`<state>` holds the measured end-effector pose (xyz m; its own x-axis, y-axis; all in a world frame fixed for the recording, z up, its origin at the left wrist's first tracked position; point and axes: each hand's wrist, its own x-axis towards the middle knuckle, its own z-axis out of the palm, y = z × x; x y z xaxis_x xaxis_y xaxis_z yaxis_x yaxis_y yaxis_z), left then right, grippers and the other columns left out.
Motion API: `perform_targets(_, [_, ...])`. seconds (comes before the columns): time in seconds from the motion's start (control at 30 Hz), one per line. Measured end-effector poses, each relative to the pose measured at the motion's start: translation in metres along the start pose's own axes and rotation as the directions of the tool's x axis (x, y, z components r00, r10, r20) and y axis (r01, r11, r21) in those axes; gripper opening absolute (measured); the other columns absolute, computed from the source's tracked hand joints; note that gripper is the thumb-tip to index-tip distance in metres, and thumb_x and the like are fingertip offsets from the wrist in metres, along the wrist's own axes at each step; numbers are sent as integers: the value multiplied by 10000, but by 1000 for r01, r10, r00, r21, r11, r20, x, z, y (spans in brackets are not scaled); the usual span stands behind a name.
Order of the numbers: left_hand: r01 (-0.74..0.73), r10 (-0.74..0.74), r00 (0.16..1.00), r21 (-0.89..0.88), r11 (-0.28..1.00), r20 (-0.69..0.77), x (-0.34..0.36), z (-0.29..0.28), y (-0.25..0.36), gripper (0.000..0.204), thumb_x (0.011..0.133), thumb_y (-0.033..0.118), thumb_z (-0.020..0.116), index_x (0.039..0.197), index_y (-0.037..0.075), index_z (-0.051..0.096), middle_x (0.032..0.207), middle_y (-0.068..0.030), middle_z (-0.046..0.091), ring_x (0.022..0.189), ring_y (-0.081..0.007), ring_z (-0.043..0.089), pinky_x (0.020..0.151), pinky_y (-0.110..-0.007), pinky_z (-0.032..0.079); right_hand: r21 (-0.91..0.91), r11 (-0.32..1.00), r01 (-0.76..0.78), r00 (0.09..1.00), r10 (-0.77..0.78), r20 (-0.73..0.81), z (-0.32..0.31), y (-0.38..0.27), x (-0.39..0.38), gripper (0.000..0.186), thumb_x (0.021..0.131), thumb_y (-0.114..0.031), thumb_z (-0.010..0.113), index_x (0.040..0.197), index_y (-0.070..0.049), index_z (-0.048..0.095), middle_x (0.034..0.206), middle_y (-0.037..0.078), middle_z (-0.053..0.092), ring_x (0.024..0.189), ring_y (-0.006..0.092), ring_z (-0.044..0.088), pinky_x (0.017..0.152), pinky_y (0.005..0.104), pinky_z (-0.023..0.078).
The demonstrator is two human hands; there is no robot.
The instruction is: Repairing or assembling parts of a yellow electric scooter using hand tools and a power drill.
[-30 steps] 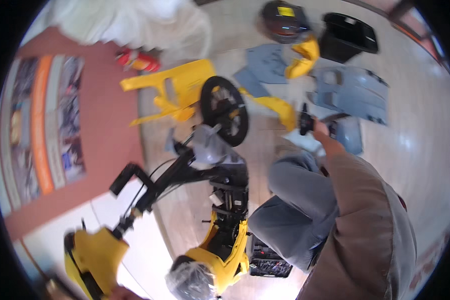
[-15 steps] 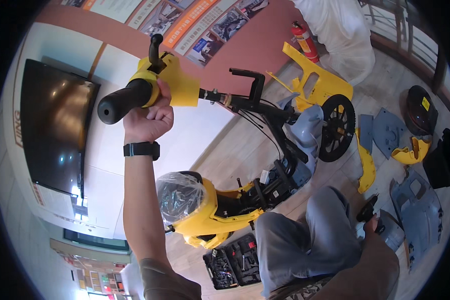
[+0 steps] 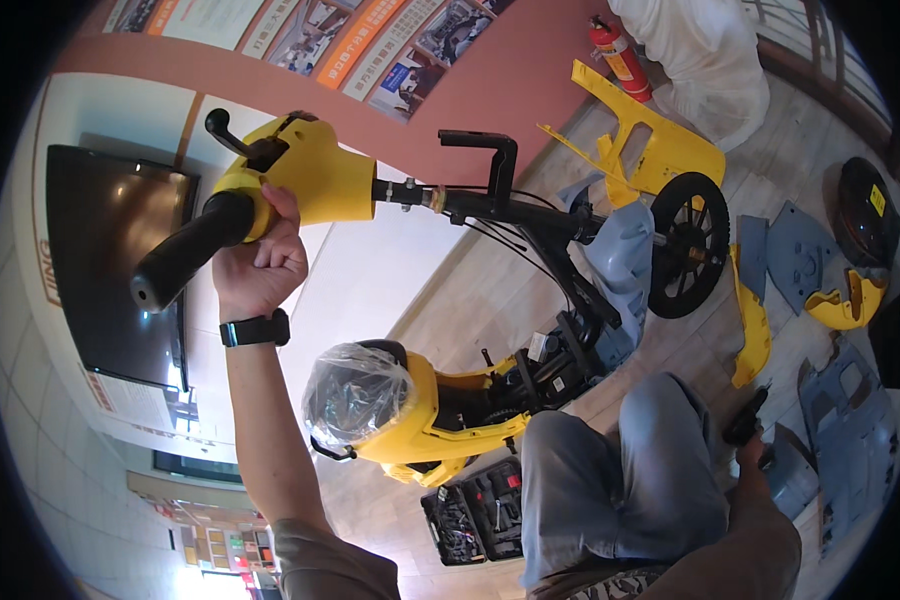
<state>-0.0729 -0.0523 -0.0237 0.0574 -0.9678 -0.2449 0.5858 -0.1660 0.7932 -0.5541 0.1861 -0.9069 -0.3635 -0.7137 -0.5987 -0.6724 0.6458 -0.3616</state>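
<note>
My left hand [image 3: 263, 265] is raised at the upper left, its fingers curled and its thumb on the yellow handlebar cover [image 3: 320, 170] of a partly stripped scooter. Beside the hand are the handlebar's black grip [image 3: 195, 250] and brake lever [image 3: 228, 132]. From the cover a black steering stem [image 3: 490, 203] runs to the bare frame and front wheel [image 3: 688, 245]. Low on the right, by my knee, my right hand [image 3: 750, 452] is closed around a black cordless drill [image 3: 746, 418], partly in view. A plastic-wrapped seat [image 3: 355, 390] tops the yellow rear body [image 3: 450, 440].
An open toolbox [image 3: 478, 515] lies below the scooter's rear. Yellow panels [image 3: 753, 335] and grey panels [image 3: 845, 420] are spread over the floor to the right. A fire extinguisher [image 3: 620, 60] stands by the far wall; a dark screen [image 3: 120, 260] is at the left.
The handlebar has turned leftward with my left hand on it, and its brake lever now leans left. My right hand still holds the drill. The whole view has shifted slightly.
</note>
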Motion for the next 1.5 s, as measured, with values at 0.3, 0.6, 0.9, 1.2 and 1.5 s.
perform_targets(0.3, [17,-16,999,-23,1000,30,5,-4,-1,420,875,338,534,1140,15,491,956,-101,665,406,-53,214,431,-194,190,731,479,487,850,-451,-271,-161,-293,-68,323,884,-149,570,1180,-24,535,1112,88,588,1035,214,564,921,339,447])
perform_targets(0.6, [109,-104,991,-59,992,79,11,-16,5,568,796,594,588,1102,117,545,1002,-117,656,421,-68,226,436,-211,211,967,158,-199,388,-894,225,-427,-740,-375,283,929,-321,524,1054,-68,554,975,81,612,869,168,598,775,302,508])
perform_targets(0.9, [68,-66,997,61,996,-34,0,-4,8,678,801,706,460,1010,76,597,848,-87,636,434,-75,188,432,-214,184,976,141,-166,190,-966,172,-439,-777,-419,204,941,-211,427,968,-141,617,846,2,647,675,93,618,569,252,533])
perform_targets(1.2, [165,-179,984,311,936,16,-8,-11,15,720,738,798,456,818,87,536,579,47,432,429,-50,214,415,-208,157,983,-1,-184,171,-985,32,-426,-762,-427,332,921,-410,462,865,-110,593,725,38,556,550,152,521,523,287,486])
perform_targets(1.5, [161,-204,978,436,885,53,0,-21,18,854,710,891,342,776,61,533,511,90,274,397,-40,174,385,-205,126,970,23,-243,-83,-997,3,-420,-743,-415,474,883,-442,524,1109,-26,540,924,112,529,869,262,577,863,429,473])
